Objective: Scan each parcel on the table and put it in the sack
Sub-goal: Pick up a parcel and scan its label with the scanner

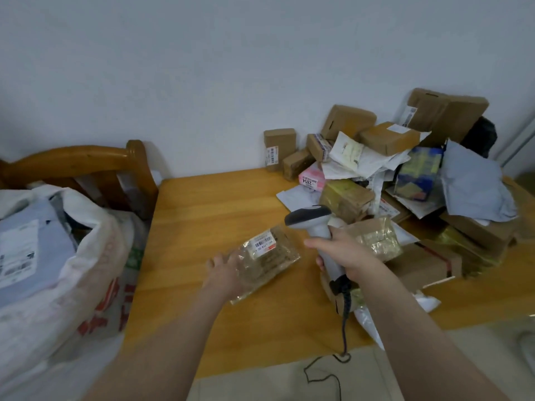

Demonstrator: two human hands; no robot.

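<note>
Left hand (228, 273) grips flat brown tape-wrapped parcel (270, 263), right hand (346, 251) grips grey-white corded scanner (314, 222): aim its head squarely at the white barcode label (263, 244) (glossy tape may glare).

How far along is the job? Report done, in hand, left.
Done: the sack already holds parcels, with a blue-grey mailer on top. In hand: the left hand holds a parcel, label up, and the right hand points the scanner toward it. Left: a big pile on the table.
</note>
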